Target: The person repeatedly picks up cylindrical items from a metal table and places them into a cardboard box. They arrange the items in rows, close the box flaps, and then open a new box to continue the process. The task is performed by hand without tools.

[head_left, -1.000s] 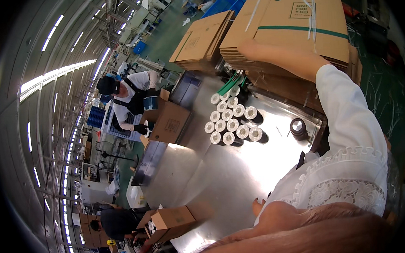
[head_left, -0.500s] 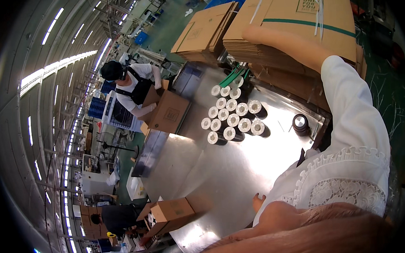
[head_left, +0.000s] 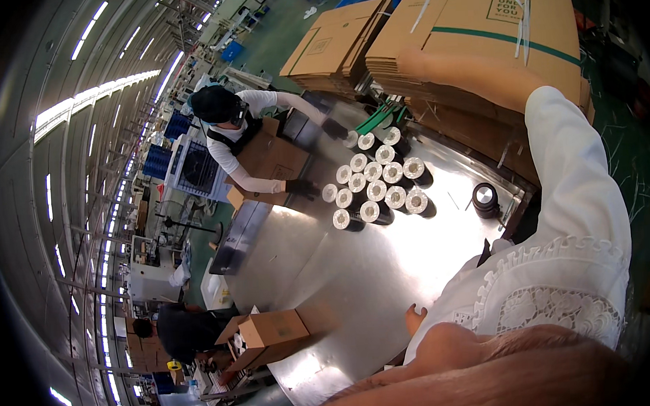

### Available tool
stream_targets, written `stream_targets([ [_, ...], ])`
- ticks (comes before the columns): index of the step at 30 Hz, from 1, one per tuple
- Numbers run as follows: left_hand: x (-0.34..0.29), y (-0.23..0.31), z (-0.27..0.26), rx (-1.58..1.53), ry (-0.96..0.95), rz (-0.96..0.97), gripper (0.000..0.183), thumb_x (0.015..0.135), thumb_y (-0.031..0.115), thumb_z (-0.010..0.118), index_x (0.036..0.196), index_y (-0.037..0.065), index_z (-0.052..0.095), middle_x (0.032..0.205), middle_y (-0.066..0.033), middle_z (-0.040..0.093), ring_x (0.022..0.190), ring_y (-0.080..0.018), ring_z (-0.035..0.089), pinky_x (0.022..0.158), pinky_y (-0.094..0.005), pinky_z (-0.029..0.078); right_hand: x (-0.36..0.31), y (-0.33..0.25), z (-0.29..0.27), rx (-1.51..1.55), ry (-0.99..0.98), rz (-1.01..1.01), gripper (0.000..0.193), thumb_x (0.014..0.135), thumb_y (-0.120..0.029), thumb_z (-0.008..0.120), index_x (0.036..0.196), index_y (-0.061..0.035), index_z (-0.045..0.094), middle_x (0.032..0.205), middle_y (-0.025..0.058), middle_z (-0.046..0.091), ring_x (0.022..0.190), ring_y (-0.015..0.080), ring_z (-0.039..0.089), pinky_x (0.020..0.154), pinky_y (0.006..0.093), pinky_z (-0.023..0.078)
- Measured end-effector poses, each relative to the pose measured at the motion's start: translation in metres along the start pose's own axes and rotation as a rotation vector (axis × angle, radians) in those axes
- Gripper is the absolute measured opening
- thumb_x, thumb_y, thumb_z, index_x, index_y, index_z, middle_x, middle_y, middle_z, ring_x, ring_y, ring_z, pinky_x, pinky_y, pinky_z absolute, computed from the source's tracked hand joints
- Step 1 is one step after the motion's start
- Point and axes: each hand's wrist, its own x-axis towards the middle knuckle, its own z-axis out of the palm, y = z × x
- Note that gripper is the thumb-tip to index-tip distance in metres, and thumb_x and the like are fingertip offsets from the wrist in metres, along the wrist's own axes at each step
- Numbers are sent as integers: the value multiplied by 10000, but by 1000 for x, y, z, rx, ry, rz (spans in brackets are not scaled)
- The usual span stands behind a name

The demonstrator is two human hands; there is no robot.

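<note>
My right arm, in a white sleeve, stretches to the upper right, where my right hand lies against a stack of flat brown cartons. Its fingers blend into the cardboard, so their grip is unclear. Low in the middle, my left hand shows beside the white blouse at the metal table; its fingers are apart and hold nothing visible. Farther along the table stand several black cylinders with silvery round ends. A single black cylinder stands apart near the table's right edge.
Across the table, a co-worker with dark gloves reaches past an open carton to the cylinders. A second person bends beside another open carton. Green straps lie by the cylinders. A smaller carton stack stands behind.
The co-worker's gloved hands have left the carton and now reach out on either side of the cylinders. The second person's body has shifted. My arms keep nearly the same pose; the view has moved slightly.
</note>
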Motion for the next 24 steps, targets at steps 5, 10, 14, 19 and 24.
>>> stream_targets([
  [5, 3, 7, -1, -19, -41, 49, 533, 763, 305, 652, 1199, 5, 588, 1162, -234, 591, 1090, -379, 559, 934, -446, 453, -3, -5, -5, 294, 141, 127, 140, 771, -86, 608, 835, -71, 731, 870, 104, 695, 854, 305, 671, 629, 438, 552],
  [10, 5, 14, -9, -50, 23, 112, 488, 783, 266, 651, 1191, 6, 587, 1146, -228, 593, 1077, -381, 561, 917, -448, 461, -13, 18, -19, 379, 21, 292, 164, 767, -75, 609, 885, -53, 722, 898, 133, 689, 868, 303, 669, 705, 407, 548],
  [14, 7, 9, -11, -58, 37, 109, 481, 784, 265, 676, 1183, 9, 595, 1133, -224, 605, 1072, -376, 569, 913, -440, 466, -6, 22, -21, 350, -31, 261, 178, 761, -77, 623, 907, -45, 722, 919, 135, 692, 889, 303, 666, 718, 408, 547],
  [19, 13, 10, -14, 60, -239, 28, 502, 779, 290, 697, 1184, 11, 600, 1130, -215, 619, 1076, -371, 578, 922, -436, 463, 1, 24, 0, 195, -4, 198, 177, 771, -79, 613, 904, -61, 728, 930, 128, 694, 884, 301, 667, 695, 417, 551],
  [24, 12, -6, -9, 23, -194, 99, 537, 780, 313, 692, 1205, 4, 586, 1157, -218, 609, 1098, -370, 567, 944, -433, 451, 13, 6, -4, 141, -76, 208, 136, 758, -77, 638, 851, -87, 737, 888, 102, 697, 852, 296, 663, 671, 413, 548],
])
